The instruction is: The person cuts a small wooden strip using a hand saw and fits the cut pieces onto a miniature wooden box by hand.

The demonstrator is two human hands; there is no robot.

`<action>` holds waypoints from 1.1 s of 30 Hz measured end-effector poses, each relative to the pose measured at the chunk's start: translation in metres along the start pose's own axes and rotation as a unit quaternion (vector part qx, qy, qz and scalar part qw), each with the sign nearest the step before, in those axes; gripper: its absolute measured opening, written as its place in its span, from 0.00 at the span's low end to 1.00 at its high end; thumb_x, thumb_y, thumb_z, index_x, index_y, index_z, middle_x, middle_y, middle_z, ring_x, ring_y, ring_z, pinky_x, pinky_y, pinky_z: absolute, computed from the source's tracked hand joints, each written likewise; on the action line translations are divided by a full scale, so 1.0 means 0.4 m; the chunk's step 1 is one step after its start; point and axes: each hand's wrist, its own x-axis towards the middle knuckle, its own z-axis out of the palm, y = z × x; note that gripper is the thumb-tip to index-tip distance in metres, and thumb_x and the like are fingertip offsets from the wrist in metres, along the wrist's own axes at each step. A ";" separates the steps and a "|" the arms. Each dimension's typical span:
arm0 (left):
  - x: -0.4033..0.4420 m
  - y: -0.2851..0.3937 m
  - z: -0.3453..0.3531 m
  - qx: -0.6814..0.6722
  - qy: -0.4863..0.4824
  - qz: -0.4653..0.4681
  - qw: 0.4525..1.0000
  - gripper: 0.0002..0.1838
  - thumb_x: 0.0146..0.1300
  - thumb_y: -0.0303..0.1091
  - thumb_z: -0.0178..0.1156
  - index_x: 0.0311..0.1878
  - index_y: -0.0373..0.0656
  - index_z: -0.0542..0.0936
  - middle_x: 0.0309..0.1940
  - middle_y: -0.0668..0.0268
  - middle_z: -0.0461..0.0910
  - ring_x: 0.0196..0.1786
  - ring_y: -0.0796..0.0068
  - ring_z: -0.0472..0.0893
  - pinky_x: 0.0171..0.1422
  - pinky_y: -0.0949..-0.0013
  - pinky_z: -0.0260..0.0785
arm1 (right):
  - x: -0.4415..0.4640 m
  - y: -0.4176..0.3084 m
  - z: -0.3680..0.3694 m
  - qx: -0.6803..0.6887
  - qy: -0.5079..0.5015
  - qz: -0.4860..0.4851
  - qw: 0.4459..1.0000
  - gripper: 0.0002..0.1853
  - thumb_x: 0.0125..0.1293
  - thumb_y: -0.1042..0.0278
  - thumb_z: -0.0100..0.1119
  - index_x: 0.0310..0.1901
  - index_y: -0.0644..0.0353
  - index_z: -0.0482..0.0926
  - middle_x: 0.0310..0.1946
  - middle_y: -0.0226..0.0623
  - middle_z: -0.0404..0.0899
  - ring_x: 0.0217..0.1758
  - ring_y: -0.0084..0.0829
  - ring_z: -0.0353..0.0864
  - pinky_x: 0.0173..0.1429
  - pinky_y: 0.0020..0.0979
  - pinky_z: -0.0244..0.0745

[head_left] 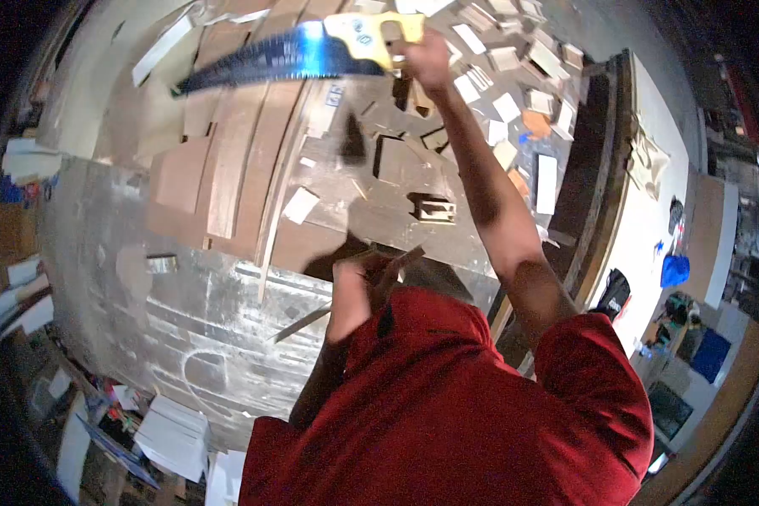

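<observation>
My right hand (pixel 428 63), raised at the top of the view, is closed round the pale yellow handle of a handsaw (pixel 312 52). The saw's blue-silver blade stretches left above long brown boards (pixel 266 152). Close to my red shirt, my left hand (pixel 352 295) is closed on a thin wooden strip (pixel 304 322), which shows on both sides of it. Motion blurs this hand, and its fingers are partly hidden. A small slotted wooden block (pixel 434 210) lies between the two hands, on the brown surface.
Many small wood offcuts (pixel 504 59) are scattered at the upper right. A roll of tape (pixel 162 265) sits on the worn grey tabletop (pixel 143 337). Beyond a dark ledge at the right is a white surface (pixel 649 211) with a black bag (pixel 616 293). White stacked sheets (pixel 173 434) stand lower left.
</observation>
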 end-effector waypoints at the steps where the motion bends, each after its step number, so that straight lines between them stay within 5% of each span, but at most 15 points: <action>1: 0.000 -0.020 0.016 -0.073 -0.011 -0.057 0.996 0.05 0.63 0.25 0.65 0.38 0.34 0.87 0.24 0.58 0.83 0.28 0.78 0.79 0.35 0.69 0.71 | -0.026 -0.079 -0.084 0.048 0.043 0.121 0.991 0.11 0.59 0.71 0.63 0.41 0.67 0.83 0.30 0.38 0.83 0.29 0.28 0.84 0.30 0.31 0.81; 2: -0.003 -0.007 0.033 -0.044 -0.036 -0.041 0.998 0.06 0.63 0.26 0.65 0.39 0.34 0.87 0.25 0.57 0.84 0.29 0.77 0.80 0.36 0.69 0.72 | -0.053 -0.162 -0.168 0.105 0.101 0.235 0.961 0.10 0.58 0.73 0.64 0.40 0.68 0.82 0.31 0.40 0.83 0.30 0.28 0.83 0.28 0.28 0.80; 3: -0.004 0.001 0.057 -0.015 -0.060 -0.022 0.998 0.07 0.63 0.27 0.65 0.39 0.33 0.87 0.26 0.56 0.85 0.30 0.77 0.82 0.37 0.69 0.73 | -0.079 -0.258 -0.246 0.073 0.223 0.237 0.943 0.12 0.58 0.74 0.65 0.43 0.68 0.80 0.33 0.40 0.83 0.31 0.30 0.85 0.27 0.28 0.79; 6: -0.031 -0.010 0.155 -0.041 -0.096 -0.036 0.994 0.08 0.65 0.29 0.65 0.38 0.33 0.86 0.26 0.56 0.85 0.31 0.75 0.83 0.37 0.68 0.75 | -0.236 -0.408 -0.592 0.123 0.391 0.101 0.906 0.22 0.64 0.74 0.60 0.59 0.66 0.71 0.50 0.43 0.79 0.44 0.33 0.85 0.39 0.31 0.83; 7: -0.037 -0.006 0.188 -0.049 -0.108 -0.041 0.992 0.08 0.65 0.30 0.65 0.38 0.33 0.85 0.26 0.56 0.85 0.31 0.74 0.84 0.38 0.67 0.75 | -0.319 -0.480 -0.704 0.135 0.380 0.058 0.913 0.23 0.65 0.74 0.58 0.62 0.64 0.69 0.51 0.41 0.79 0.46 0.33 0.85 0.41 0.32 0.83; 9: -0.043 0.041 0.253 0.200 -0.179 0.113 0.957 0.12 0.67 0.35 0.65 0.34 0.33 0.84 0.25 0.55 0.84 0.30 0.69 0.85 0.37 0.67 0.75 | -0.515 -0.533 -0.971 0.014 0.468 -0.028 0.883 0.23 0.64 0.72 0.61 0.61 0.64 0.71 0.49 0.41 0.80 0.45 0.34 0.84 0.45 0.31 0.82; 12: -0.029 -0.088 0.393 0.148 -0.229 0.220 0.937 0.14 0.66 0.37 0.66 0.31 0.35 0.82 0.24 0.55 0.82 0.28 0.65 0.84 0.37 0.67 0.75 | -0.795 -0.663 -1.163 0.002 0.582 -0.069 0.810 0.19 0.66 0.65 0.64 0.55 0.66 0.76 0.46 0.42 0.81 0.51 0.34 0.81 0.52 0.36 0.79; 13: -0.019 -0.152 0.441 0.129 -0.268 0.184 0.937 0.14 0.64 0.39 0.67 0.31 0.37 0.83 0.23 0.54 0.80 0.29 0.59 0.85 0.37 0.64 0.76 | -0.880 -0.677 -1.209 -0.019 0.610 -0.080 0.788 0.19 0.67 0.64 0.65 0.54 0.66 0.76 0.46 0.41 0.81 0.52 0.34 0.81 0.54 0.36 0.78; 15: -0.040 -0.174 0.574 0.164 -0.231 0.242 0.928 0.13 0.63 0.39 0.67 0.32 0.38 0.83 0.25 0.54 0.82 0.31 0.57 0.86 0.38 0.61 0.78 | -1.019 -0.703 -1.251 -0.061 0.607 -0.096 0.786 0.20 0.64 0.66 0.67 0.53 0.70 0.77 0.48 0.47 0.83 0.52 0.37 0.83 0.63 0.39 0.72; 17: -0.052 -0.200 0.688 0.215 -0.227 0.249 0.917 0.10 0.63 0.38 0.65 0.35 0.39 0.83 0.29 0.54 0.85 0.34 0.55 0.87 0.39 0.60 0.79 | -1.191 -0.681 -1.307 -0.077 0.604 -0.066 0.790 0.20 0.68 0.65 0.66 0.54 0.69 0.76 0.49 0.44 0.82 0.50 0.34 0.83 0.60 0.37 0.74; 20: -0.032 -0.269 0.863 0.376 -0.262 0.178 0.871 0.07 0.62 0.33 0.64 0.36 0.40 0.84 0.32 0.52 0.86 0.35 0.52 0.87 0.39 0.56 0.78 | -1.372 -0.642 -1.321 -0.131 0.612 0.159 0.763 0.18 0.69 0.64 0.68 0.54 0.67 0.78 0.46 0.38 0.82 0.46 0.28 0.82 0.50 0.32 0.78; 24: 0.013 -0.395 1.017 0.362 -0.208 0.259 0.871 0.06 0.61 0.33 0.64 0.35 0.40 0.83 0.29 0.50 0.83 0.35 0.46 0.84 0.40 0.50 0.75 | -1.404 -0.598 -1.221 -0.103 0.644 0.246 0.717 0.16 0.69 0.68 0.68 0.53 0.67 0.80 0.43 0.35 0.83 0.43 0.25 0.83 0.47 0.28 0.78; 33: 0.045 -0.526 1.146 0.383 -0.197 0.344 0.835 0.05 0.61 0.33 0.66 0.35 0.43 0.84 0.32 0.57 0.82 0.40 0.50 0.81 0.45 0.50 0.73 | -1.633 -0.413 -1.190 -0.029 0.547 0.383 0.744 0.15 0.69 0.64 0.70 0.50 0.64 0.82 0.41 0.30 0.83 0.39 0.19 0.79 0.44 0.22 0.73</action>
